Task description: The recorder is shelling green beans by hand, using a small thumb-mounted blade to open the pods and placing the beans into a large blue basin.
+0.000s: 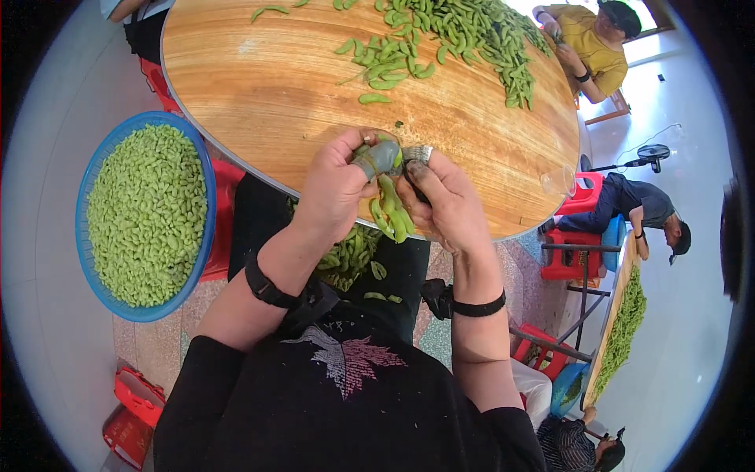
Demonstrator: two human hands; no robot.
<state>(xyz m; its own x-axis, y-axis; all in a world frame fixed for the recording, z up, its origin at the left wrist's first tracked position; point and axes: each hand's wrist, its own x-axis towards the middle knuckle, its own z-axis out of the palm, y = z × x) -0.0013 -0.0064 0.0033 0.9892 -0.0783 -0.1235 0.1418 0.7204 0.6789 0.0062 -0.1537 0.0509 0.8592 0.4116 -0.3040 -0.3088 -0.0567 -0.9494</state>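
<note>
Over the near edge of the round wooden table, both my hands are closed together on green soybean pods (391,211). My left hand (334,179) wears a smooth grey cover (377,159) on its thumb and pinches at the pods' upper end. My right hand (452,197), with a pale wrap (417,154) on one finger and dark-stained fingertips, grips the same small bunch. Several pods hang below the fingers, and one looks split. Which finger holds which pod is partly hidden. A loose pod (374,98) lies beyond my hands.
A heap of pods (480,35) covers the far part of the table (259,94). At left, a blue basket (85,236) holds shelled beans. More pods (350,256) lie in my lap. A clear cup (558,181) stands at the table's right edge. Other people sit at right.
</note>
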